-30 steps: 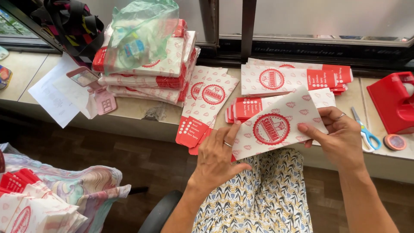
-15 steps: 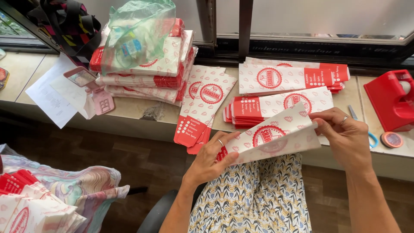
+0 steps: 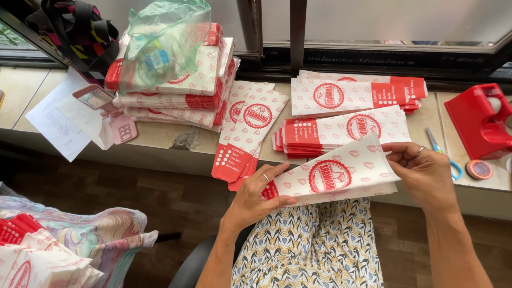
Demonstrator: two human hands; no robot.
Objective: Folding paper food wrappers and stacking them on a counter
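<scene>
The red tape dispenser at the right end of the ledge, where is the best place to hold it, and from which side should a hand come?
Probably grip the red tape dispenser across its two flat side walls, coming from above. Its body is a tall block open to the top, the scissors and the tape roll lie close at its near side, and the window frame stands behind it.
</scene>
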